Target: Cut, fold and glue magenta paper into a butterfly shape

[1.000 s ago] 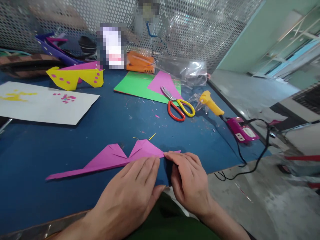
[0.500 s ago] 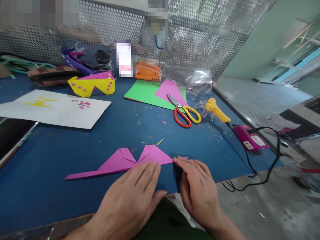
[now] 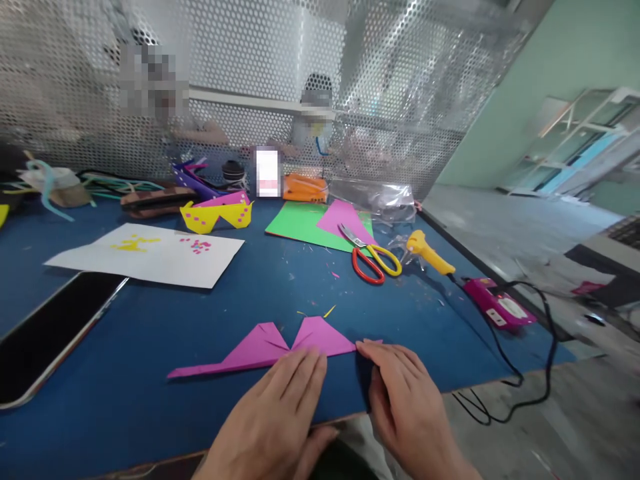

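Note:
A folded magenta paper piece (image 3: pixel 320 337) lies along the table's near side. It has two raised peaks and a long thin strip to the left. My left hand (image 3: pixel 275 413) lies over its lower middle edge, fingers stretched out side by side and thumb apart. My right hand (image 3: pixel 405 393) touches the narrow right end, its fingers extended and slightly bent over the strip. A small paper tip shows beyond those fingers; the rest of that end is hidden under them. Tiny yellow scraps (image 3: pixel 329 311) sit just behind the peaks.
Red-and-yellow-handled scissors (image 3: pixel 369 265) rest partly on green sheets (image 3: pixel 295 223) and pink paper (image 3: pixel 340 217). A yellow glue gun (image 3: pixel 431 252) is near a magenta power strip (image 3: pixel 500 303). Left are a phone (image 3: pixel 55 333), white paper (image 3: pixel 165 267) with cut dots, and a yellow mask (image 3: pixel 215 217).
The camera view has tilted up and shifted left, so the table items appear lower and further right. Both hands keep about the same places on the magenta paper.

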`<action>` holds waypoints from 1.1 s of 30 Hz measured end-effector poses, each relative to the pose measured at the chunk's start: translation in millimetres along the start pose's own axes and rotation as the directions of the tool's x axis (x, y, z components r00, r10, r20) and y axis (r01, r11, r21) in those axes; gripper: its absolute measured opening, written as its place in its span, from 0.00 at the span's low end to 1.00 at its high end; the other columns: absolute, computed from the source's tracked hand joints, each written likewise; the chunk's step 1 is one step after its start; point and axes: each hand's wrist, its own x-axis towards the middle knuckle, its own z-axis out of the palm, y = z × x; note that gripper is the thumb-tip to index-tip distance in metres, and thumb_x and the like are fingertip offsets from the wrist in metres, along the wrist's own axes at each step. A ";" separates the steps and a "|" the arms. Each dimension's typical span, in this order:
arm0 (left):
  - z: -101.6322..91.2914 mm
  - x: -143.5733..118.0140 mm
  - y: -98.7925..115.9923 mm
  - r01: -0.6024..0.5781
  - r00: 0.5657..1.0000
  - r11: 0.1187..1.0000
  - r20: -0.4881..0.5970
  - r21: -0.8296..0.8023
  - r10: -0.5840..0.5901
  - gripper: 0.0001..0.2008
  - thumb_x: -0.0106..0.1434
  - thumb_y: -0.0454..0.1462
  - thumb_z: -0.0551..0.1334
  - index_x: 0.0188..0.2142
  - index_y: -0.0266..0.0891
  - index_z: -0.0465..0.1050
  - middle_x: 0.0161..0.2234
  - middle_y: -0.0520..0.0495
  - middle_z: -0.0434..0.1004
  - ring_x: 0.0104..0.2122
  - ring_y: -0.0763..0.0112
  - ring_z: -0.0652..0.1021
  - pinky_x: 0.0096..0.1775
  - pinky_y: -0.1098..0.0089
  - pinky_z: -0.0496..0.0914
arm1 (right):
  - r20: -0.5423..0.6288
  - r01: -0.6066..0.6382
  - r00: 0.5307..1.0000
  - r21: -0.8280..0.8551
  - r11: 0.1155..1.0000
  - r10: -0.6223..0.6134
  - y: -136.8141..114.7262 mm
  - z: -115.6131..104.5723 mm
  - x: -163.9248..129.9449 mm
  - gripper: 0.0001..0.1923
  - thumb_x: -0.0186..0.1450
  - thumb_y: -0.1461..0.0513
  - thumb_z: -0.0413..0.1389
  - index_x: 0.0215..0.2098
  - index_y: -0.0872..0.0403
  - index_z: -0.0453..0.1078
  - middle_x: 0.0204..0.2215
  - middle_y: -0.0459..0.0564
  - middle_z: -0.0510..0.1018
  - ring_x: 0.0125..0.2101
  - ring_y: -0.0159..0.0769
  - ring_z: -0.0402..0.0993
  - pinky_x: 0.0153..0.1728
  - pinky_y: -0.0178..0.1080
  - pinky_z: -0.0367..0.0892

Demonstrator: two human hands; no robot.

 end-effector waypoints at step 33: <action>6.3 -1.2 -2.5 -0.092 0.987 0.987 0.143 0.130 0.073 0.31 0.59 0.44 0.64 0.60 0.33 0.69 0.56 0.42 0.77 0.52 0.56 0.75 0.50 0.62 0.72 | 0.049 -0.182 0.983 0.152 0.971 0.176 11.3 -11.4 8.2 0.14 0.70 0.69 0.49 0.50 0.53 0.69 0.42 0.53 0.82 0.42 0.39 0.80 0.42 0.43 0.77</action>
